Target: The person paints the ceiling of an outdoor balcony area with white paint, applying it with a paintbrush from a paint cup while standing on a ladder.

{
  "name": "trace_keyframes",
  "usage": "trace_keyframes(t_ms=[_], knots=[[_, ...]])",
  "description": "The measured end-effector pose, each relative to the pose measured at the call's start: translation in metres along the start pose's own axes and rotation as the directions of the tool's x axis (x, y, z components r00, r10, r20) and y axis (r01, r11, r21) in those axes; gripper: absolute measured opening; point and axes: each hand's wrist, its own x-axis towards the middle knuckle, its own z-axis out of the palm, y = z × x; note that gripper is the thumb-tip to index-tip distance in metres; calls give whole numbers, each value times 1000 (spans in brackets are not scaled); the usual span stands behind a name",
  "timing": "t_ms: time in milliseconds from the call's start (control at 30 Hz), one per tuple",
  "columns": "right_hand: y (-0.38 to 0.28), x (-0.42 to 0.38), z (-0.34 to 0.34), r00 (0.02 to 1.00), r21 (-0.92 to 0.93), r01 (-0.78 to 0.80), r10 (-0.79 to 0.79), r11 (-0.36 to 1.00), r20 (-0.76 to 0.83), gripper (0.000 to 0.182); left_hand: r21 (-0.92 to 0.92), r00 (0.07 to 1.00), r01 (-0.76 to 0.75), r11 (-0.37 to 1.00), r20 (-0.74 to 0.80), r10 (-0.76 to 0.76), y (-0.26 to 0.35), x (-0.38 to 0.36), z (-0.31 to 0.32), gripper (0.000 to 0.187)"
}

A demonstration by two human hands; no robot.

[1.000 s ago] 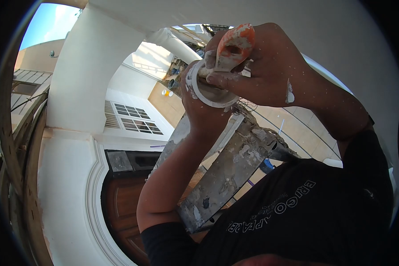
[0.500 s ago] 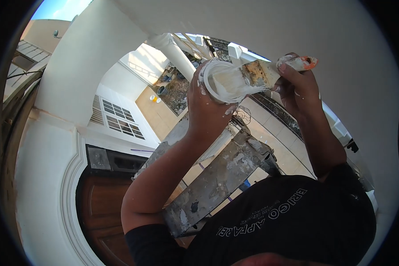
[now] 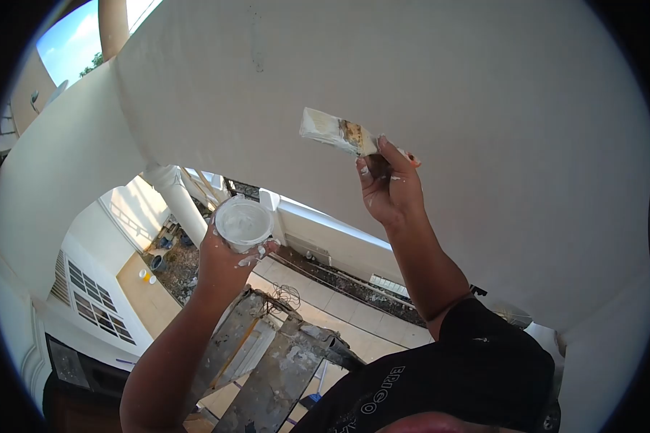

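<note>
- The right hand (image 3: 388, 189) is raised at about 1 o'clock from the middle of the view, fingers closed around the handle of a paintbrush (image 3: 337, 132).
- The paintbrush points toward 10 o'clock from that hand, its pale bristles loaded with white paint and lying at the white ceiling surface (image 3: 484, 108); from here I cannot quite tell whether the bristle tips touch it or sit just off it.
- The metal band of the brush is crusted with dried paint, and the thumb and fingers show white specks.
- The left hand (image 3: 227, 260) sits lower, at about 8 o'clock from the brush hand and well apart from it, wrapped around a small white cup (image 3: 243, 222) from below.
- The cup is held nearly upright with its open mouth facing the viewer, white paint inside and drips on the fingers under its rim.
- Below both forearms, at 6 o'clock, stands a paint-spattered ladder (image 3: 274, 375), its top just under the left wrist.
- Far beneath lies a tiled floor (image 3: 339, 310), with a white column (image 3: 177, 198) at 9 o'clock from the cup.
- The person's black shirt (image 3: 477, 382) fills the 5 o'clock corner.
</note>
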Motion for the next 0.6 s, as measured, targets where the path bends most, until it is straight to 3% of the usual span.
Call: trace_keyframes(t_ms=[67,100,167,233,267,300,333,367,400,433,467,500,567,600], knots=[[-23,25,18,958,-189,287,-284,939,42,17,23,999,-41,999,-11,42,-15,4,-9,64],[-35,39,25,929,-272,370,-361,888,87,22,63,998,-51,997,-32,53,-21,6,-12,62],[-57,67,42,893,-369,449,-421,814,159,28,-54,999,-17,998,-51,15,-23,9,-11,60],[-76,90,58,774,-624,605,-549,495,316,28,-21,998,-28,999,-55,27,-13,4,-1,57],[-88,102,67,777,-639,601,-538,481,326,28,-49,999,-8,999,-41,6,-14,2,3,57],[-98,115,77,741,-742,621,-497,252,452,29,-72,999,-2,997,-48,-1,-15,-1,4,57],[-103,130,90,712,-783,622,-420,6,563,30,179,985,-158,971,-34,167,-16,-2,3,57],[-107,143,105,690,-795,563,-402,-225,602,29,413,948,-299,860,23,319,-17,-4,3,58],[-112,150,122,671,-760,473,-377,-445,638,31,239,981,-185,953,-13,194,-16,-2,4,63],[-117,150,138,662,-679,433,-302,-593,686,31,220,983,-179,959,-11,186,-19,-1,5,63],[-119,145,157,655,-571,391,-217,-722,724,31,192,985,-158,968,-40,169,-22,-1,5,66],[-119,132,186,658,-562,389,-206,-730,724,31,167,986,-139,976,-72,153,-25,3,4,68],[-106,113,239,649,-336,129,-177,-933,740,19,214,980,-172,962,-64,190,-30,6,-1,72],[-104,121,234,651,-328,134,-167,-935,740,19,231,978,-178,956,-61,197,-25,4,1,73]])
